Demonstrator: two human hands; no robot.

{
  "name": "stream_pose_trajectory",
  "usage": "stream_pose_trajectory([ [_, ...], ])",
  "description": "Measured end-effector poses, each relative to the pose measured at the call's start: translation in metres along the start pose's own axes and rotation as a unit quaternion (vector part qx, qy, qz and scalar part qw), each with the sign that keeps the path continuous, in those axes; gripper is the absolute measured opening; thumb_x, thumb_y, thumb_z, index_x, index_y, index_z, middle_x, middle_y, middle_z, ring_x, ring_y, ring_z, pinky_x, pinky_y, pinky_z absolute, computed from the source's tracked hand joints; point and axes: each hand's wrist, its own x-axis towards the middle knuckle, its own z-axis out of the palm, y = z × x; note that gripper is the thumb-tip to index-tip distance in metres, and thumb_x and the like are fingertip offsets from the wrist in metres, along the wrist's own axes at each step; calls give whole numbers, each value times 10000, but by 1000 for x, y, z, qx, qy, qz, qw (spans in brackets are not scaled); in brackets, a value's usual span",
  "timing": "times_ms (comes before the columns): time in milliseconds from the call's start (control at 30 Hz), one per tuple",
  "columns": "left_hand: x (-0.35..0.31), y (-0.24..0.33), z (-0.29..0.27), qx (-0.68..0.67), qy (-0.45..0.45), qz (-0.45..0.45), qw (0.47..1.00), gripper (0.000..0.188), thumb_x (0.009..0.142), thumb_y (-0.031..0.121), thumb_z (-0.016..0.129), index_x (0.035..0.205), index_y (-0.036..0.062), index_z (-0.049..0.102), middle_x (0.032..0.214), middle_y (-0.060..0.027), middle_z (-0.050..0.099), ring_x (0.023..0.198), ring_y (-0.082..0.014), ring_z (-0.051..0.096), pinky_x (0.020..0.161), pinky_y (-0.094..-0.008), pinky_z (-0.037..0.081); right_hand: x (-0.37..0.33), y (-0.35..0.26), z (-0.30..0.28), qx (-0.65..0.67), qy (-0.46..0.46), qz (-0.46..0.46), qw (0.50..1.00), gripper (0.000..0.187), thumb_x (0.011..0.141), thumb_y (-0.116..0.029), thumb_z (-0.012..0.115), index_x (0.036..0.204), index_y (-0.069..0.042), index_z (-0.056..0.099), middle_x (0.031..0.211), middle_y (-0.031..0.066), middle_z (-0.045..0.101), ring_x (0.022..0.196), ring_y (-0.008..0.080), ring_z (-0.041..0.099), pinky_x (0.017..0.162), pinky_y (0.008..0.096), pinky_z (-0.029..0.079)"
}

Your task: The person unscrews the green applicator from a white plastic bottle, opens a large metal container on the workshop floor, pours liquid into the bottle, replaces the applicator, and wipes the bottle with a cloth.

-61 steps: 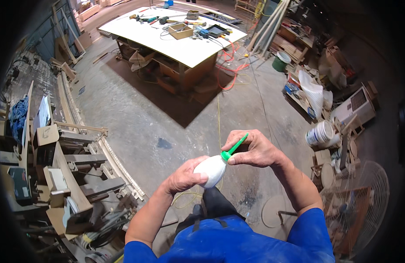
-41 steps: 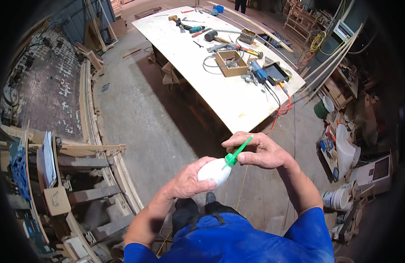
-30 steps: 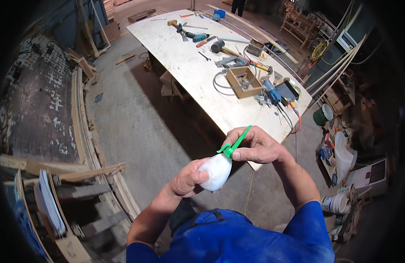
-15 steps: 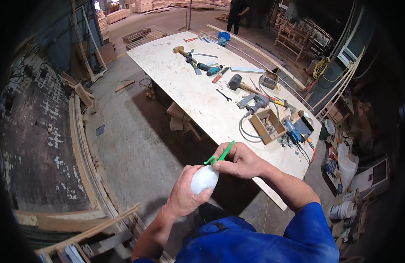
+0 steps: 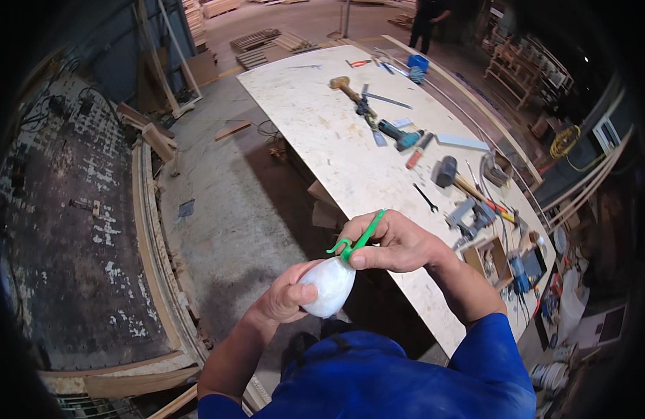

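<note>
A rounded white squeeze bottle [image 5: 330, 286] is in front of my body, its green spout end pointing up and away to the right. My left hand [image 5: 286, 293] is wrapped round the bottle's side, the thumb pressed on the near face. At the top, my right hand [image 5: 396, 244] pinches the base of the long green nozzle [image 5: 368, 232] between thumb and fingers. A small green hook curls out from the nozzle's left side. The bottle's underside and part of its left side are hidden by my left hand.
On the pale worktable [image 5: 301, 126] lie a rubber mallet [image 5: 446, 172], a teal drill [image 5: 402, 135], a wrench [image 5: 426, 197], a nail gun [image 5: 470, 218] and a wooden box [image 5: 488, 260]. A dark, worn panel [image 5: 78, 230] stands at the left. Another person [image 5: 426, 24] stands beyond the table.
The view has turned, so the table appears farther right. My left thumb now sits higher on the bottle, which shows more of its front. My right hand still pinches the green nozzle.
</note>
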Motion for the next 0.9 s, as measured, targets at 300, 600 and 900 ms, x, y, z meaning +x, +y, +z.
stream_pose_trajectory([
  [300,84,85,-133,-277,-200,-44,939,875,801,659,751,1237,-81,586,846,-161,654,617,-207,618,516,-292,481,168,6,-94,-52,-60,-70,994,247,933,-180,777,1109,-17,720,1025,100,706,979,209,658,894,360,515],
  [600,130,251,-295,38,-38,-8,999,797,799,560,781,1272,-44,565,1050,-139,666,851,-180,648,715,-318,540,350,20,-150,-55,98,-24,993,162,929,-141,774,941,-11,679,882,58,718,828,123,651,748,292,513],
  [900,203,364,-415,538,125,258,793,594,796,263,800,1265,-27,580,1061,-160,641,962,-306,654,853,-398,546,512,58,-213,-21,297,107,949,239,946,-213,758,870,-17,644,681,-14,611,674,48,559,591,252,449],
])
